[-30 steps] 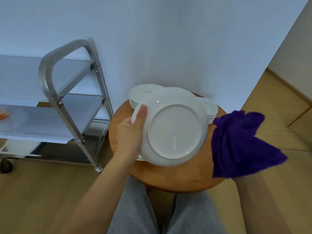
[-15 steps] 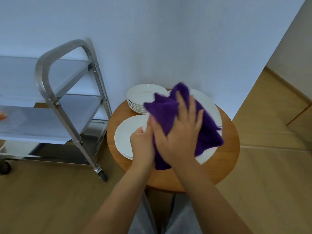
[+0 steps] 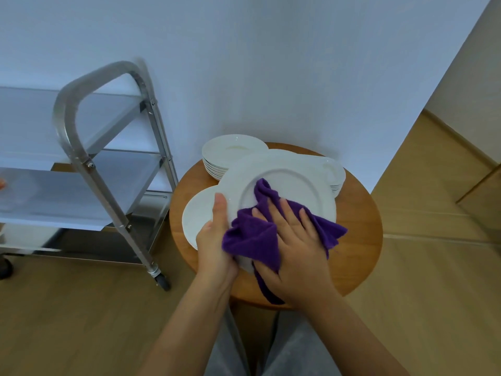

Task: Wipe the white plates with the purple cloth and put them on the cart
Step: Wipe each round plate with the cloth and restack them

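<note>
A large white plate (image 3: pixel 287 180) is held tilted above the round wooden table (image 3: pixel 357 240). My left hand (image 3: pixel 214 240) grips its left rim, thumb on top. The purple cloth (image 3: pixel 254 237) lies bunched on the plate's lower part, and my right hand (image 3: pixel 292 245) presses it flat against the plate with fingers spread. Another white plate (image 3: pixel 198 215) lies flat on the table to the left. A stack of white bowls (image 3: pixel 227 153) stands at the back left, and a second stack (image 3: pixel 336 175) shows behind the held plate on the right.
The steel cart (image 3: pixel 89 164) stands to the left of the table, with shelves and a curved handle; a caster (image 3: pixel 162 280) is near the table. A white wall rises behind. My grey-trousered legs (image 3: pixel 271 348) are under the table's near edge. Wooden floor all around.
The plate's back faced me and the cloth hung off to the right. My right hand brought the cloth onto the plate and has slid it down toward the near rim.
</note>
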`<action>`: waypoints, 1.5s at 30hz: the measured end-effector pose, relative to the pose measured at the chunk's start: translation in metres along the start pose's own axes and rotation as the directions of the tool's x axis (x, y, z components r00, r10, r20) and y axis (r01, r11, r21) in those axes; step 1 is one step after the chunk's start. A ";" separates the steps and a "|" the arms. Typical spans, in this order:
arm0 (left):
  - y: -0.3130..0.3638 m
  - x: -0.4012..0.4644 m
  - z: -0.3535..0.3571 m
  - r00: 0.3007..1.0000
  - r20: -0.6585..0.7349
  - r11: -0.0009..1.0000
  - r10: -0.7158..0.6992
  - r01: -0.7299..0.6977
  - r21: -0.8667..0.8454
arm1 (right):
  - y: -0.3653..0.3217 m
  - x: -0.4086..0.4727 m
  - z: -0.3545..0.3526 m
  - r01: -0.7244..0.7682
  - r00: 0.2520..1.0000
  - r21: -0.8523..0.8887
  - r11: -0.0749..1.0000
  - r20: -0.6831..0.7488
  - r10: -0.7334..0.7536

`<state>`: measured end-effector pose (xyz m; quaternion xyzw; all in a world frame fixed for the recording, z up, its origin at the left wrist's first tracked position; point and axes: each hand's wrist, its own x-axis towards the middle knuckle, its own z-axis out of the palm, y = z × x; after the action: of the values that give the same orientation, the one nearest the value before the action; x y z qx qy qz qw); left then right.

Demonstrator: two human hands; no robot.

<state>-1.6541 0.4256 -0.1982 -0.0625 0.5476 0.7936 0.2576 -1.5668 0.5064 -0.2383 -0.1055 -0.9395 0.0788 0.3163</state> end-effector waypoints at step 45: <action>-0.001 0.097 -0.069 0.919 -0.062 0.662 0.389 -0.233 0.713 | 0.020 0.039 0.027 -0.664 0.244 0.710 -0.237 0.504 0.828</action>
<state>-1.7499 0.3966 -0.2635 0.0504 0.8301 0.5517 0.0629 -1.6102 0.5332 -0.2415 -0.4862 -0.4456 0.6993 0.2758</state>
